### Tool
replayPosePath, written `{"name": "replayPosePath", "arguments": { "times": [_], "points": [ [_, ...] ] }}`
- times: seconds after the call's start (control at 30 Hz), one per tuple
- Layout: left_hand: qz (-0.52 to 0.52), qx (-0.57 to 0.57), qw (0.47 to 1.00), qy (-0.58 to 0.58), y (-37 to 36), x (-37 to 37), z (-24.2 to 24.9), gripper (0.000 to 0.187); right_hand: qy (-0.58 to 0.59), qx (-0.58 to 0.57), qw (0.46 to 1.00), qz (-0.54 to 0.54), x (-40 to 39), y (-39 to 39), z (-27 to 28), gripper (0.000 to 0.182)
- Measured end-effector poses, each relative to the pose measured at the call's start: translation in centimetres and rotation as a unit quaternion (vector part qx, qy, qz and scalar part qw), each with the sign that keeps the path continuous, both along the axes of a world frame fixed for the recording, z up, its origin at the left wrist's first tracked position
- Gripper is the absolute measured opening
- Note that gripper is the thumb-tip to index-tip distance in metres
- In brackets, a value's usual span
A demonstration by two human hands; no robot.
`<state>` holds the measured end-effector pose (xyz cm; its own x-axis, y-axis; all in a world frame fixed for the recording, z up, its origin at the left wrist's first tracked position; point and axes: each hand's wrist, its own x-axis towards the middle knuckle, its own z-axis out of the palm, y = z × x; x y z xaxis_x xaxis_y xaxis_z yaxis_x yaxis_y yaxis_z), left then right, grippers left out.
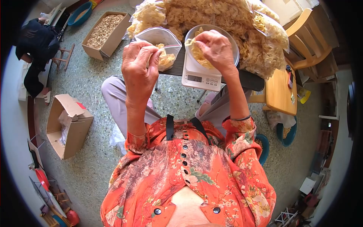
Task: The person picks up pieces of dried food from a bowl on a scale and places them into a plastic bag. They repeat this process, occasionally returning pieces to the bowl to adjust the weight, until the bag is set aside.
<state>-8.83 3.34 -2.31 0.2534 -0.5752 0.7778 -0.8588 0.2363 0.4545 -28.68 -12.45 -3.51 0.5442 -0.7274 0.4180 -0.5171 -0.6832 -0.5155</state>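
My left hand point(140, 66) is closed, its fingers pinching the near rim of a clear plastic zip bag point(174, 41). The bag's mouth gapes, and pale yellow dried flakes lie in its lower part. To the right, my right hand point(214, 50) is above a clear round bowl point(235, 56), thumb and fingers closed on a thin yellow dried flake point(190, 42). More flakes are in the bowl, partly hidden by that hand. Under the bowl is a white digital kitchen scale point(202, 80) with a lit display too small to read surely.
Filled bags of flakes point(264, 56) are heaped along the far and right side of the dark table point(254, 81). A wooden chair point(281, 90) stands at right. Cardboard boxes point(81, 134) sit on the floor at left. Another person point(38, 43) is at the upper left.
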Motion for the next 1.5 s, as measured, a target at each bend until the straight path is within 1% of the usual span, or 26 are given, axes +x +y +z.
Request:
{"name": "replayPosePath", "arguments": {
  "times": [0.03, 0.13, 0.17, 0.23, 0.27, 0.3, 0.37, 0.4, 0.5, 0.53, 0.57, 0.63, 0.67, 0.7, 0.77, 0.9, 0.97, 1.0, 1.03, 1.1, 1.13, 1.17, 1.23, 1.27, 1.4, 1.5],
  "points": [
    [0.001, -0.002, 1.0, 0.0, 0.0, 0.0, 0.0, 0.014, 0.0, -0.001, 1.0, 0.0, -0.3, 0.0, 0.4, 0.013],
    [-0.001, -0.003, 1.0, -0.003, 0.0, 0.1, 0.0, 0.014, -0.108, 0.093, 0.989, -0.034, -1.3, 0.0, 1.5, 0.014],
    [-0.001, -0.004, 1.0, -0.002, 0.0, 0.0, 0.0, 0.014, -0.107, 0.091, 0.989, -0.035, -1.7, 0.0, 1.5, 0.014],
    [-0.002, 0.0, 1.0, 0.0, 0.0, -0.1, -0.1, 0.015, -0.225, 0.164, 0.959, -0.051, -2.0, 0.2, 1.8, 0.015],
    [-0.002, -0.001, 1.0, 0.001, 0.0, -0.1, -0.1, 0.015, -0.257, 0.18, 0.948, -0.051, -2.3, 0.5, 2.2, 0.019],
    [-0.008, -0.003, 1.0, 0.008, -0.1, -0.1, -0.1, 0.015, -0.257, 0.179, 0.949, -0.05, -2.3, 0.8, 2.5, 0.019],
    [-0.01, -0.005, 1.0, 0.015, 0.0, -0.2, -0.2, 0.015, -0.357, 0.244, 0.902, -0.004, -1.8, 1.6, 3.5, 0.021],
    [-0.013, 0.003, 1.0, 0.016, 0.0, -0.2, -0.2, 0.015, -0.374, 0.26, 0.89, 0.02, -1.6, 2.2, 4.1, 0.02],
    [-0.013, 0.012, 1.0, 0.02, 0.0, -0.3, -0.2, 0.015, -0.4, 0.233, 0.885, 0.047, 1.3, 5.5, 6.6, 0.018],
    [-0.015, 0.011, 1.0, 0.018, 0.0, -0.3, -0.2, 0.014, -0.389, 0.228, 0.89, 0.067, 2.1, 5.9, 6.6, 0.018],
    [-0.018, 0.01, 1.0, 0.017, 0.0, -0.3, -0.2, 0.014, -0.393, 0.207, 0.894, 0.062, 3.5, 6.5, 6.5, 0.015],
    [-0.016, 0.009, 1.0, 0.017, 0.0, -0.3, -0.3, 0.013, -0.274, 0.106, 0.955, 0.041, 4.8, 6.6, 5.9, 0.013],
    [-0.016, 0.01, 1.0, 0.019, 0.1, -0.2, -0.2, 0.013, -0.231, -0.004, 0.972, 0.042, 5.5, 6.3, 5.5, 0.014],
    [-0.015, 0.011, 1.0, 0.021, 0.1, -0.2, -0.2, 0.012, -0.179, -0.026, 0.983, 0.042, 5.7, 6.4, 5.4, 0.014],
    [-0.015, 0.01, 1.0, 0.024, 0.2, -0.1, -0.2, 0.012, -0.154, 0.01, 0.987, 0.034, 6.0, 6.3, 4.9, 0.013],
    [-0.002, 0.002, 0.999, 0.033, 0.4, 0.1, -0.5, 0.014, -0.164, 0.019, 0.986, 0.019, 4.8, 6.3, 5.4, 0.013],
    [-0.001, 0.003, 0.999, 0.037, 0.2, 0.3, -0.5, 0.015, -0.141, -0.017, 0.99, -0.026, 3.6, 5.8, 5.6, 0.013],
    [0.008, -0.014, 1.0, 0.02, 0.1, 0.4, -0.5, 0.016, -0.133, -0.037, 0.99, -0.035, 2.7, 4.7, 4.7, 0.01],
    [0.017, -0.031, 0.999, 0.003, 0.0, 0.5, -0.6, 0.017, -0.074, -0.065, 0.993, -0.058, 1.6, 3.6, 4.4, 0.01],
    [0.023, -0.034, 0.999, -0.001, 0.0, 0.6, -0.9, 0.018, 0.011, -0.052, 0.994, -0.09, -0.3, 1.3, 3.3, 0.012],
    [0.028, -0.033, 0.999, -0.001, 0.0, 0.7, -0.9, 0.018, 0.039, -0.029, 0.994, -0.099, -1.1, 0.2, 2.6, 0.016],
    [0.034, -0.031, 0.999, -0.002, 0.0, 0.7, -0.9, 0.019, 0.041, -0.03, 0.994, -0.099, -1.3, -0.4, 2.2, 0.016],
    [0.033, -0.031, 0.999, -0.004, -0.1, 0.8, -1.0, 0.019, 0.097, -0.005, 0.991, -0.09, -1.4, -1.2, 1.8, 0.022],
    [0.033, -0.029, 0.999, -0.005, -0.1, 0.8, -0.9, 0.019, 0.103, 0.019, 0.99, -0.091, -1.0, -1.4, 1.5, 0.026],
    [0.037, 0.0, 0.999, 0.002, 0.3, 0.6, -0.7, 0.017, 0.148, 0.01, 0.984, -0.099, 0.3, -1.8, 0.6, 0.028],
    [0.028, -0.012, 1.0, -0.003, 0.1, 0.8, -0.6, 0.017, 0.12, 0.015, 0.988, -0.094, 0.5, -2.0, 0.2, 0.026]
  ]
}}
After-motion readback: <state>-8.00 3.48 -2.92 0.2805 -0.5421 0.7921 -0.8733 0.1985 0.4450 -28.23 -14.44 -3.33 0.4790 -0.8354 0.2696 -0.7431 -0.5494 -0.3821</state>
